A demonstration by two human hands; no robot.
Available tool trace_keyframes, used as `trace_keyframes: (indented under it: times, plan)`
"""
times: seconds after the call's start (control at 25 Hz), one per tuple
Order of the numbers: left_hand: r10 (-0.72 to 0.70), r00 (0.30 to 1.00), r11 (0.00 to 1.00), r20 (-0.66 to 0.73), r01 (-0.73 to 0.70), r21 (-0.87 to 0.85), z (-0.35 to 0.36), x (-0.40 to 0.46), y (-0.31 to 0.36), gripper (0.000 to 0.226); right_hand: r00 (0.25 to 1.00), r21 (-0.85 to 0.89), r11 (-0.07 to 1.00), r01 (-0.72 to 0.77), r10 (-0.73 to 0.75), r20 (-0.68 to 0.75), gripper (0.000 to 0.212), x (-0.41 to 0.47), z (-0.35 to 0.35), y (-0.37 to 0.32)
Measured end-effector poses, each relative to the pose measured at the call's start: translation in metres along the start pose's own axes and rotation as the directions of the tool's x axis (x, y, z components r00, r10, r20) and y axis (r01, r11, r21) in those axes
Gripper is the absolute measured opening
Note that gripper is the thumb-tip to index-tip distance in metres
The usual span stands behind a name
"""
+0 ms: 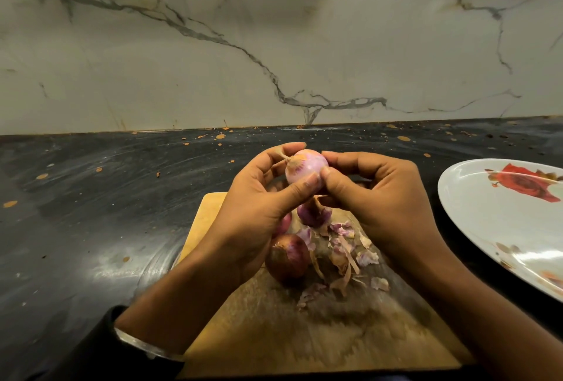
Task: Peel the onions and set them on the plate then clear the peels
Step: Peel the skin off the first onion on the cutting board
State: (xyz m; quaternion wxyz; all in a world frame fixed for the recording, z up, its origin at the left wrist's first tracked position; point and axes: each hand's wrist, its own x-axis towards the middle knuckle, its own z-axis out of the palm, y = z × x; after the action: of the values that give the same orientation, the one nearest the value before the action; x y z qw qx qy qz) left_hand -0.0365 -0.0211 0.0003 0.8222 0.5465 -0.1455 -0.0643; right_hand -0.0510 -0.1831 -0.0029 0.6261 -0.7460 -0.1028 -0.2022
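Note:
A pale pink, mostly peeled onion (304,165) is raised above the wooden cutting board (274,329). My left hand (259,207) cups it, thumb pressed on its front. My right hand (377,201) pinches its right side with thumb and forefinger. On the board below lie an unpeeled red-brown onion (288,258), a purple onion (312,214) partly hidden by my hands, and a third (283,223) barely showing behind my left hand. Loose peels (347,254) are scattered on the board to their right. A white plate with a red rose print (499,222) sits at the right, holding nothing.
The black countertop (106,204) is speckled with orange spots and smears. A marble-patterned wall (274,45) rises behind it. The plate runs past the right frame edge. A metal bangle (143,345) and dark sleeve are on my left wrist.

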Motion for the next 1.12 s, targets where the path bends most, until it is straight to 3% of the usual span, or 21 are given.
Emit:
trace_keyframes:
  times: [0.32,1.12]
  plan:
    - [0.024,1.0,0.996,-0.008,-0.023,0.089,-0.0001,-0.0002,-0.0001,0.054,0.999,-0.014,0.999,0.038,-0.038,-0.022,0.024,-0.0002,-0.0003,0.0053]
    - [-0.02,0.999,0.998,0.038,0.018,0.065,0.0036,-0.002,0.0023,0.055,0.995,0.044,0.999,-0.015,0.019,-0.096,0.007,0.0006,-0.002,0.0019]
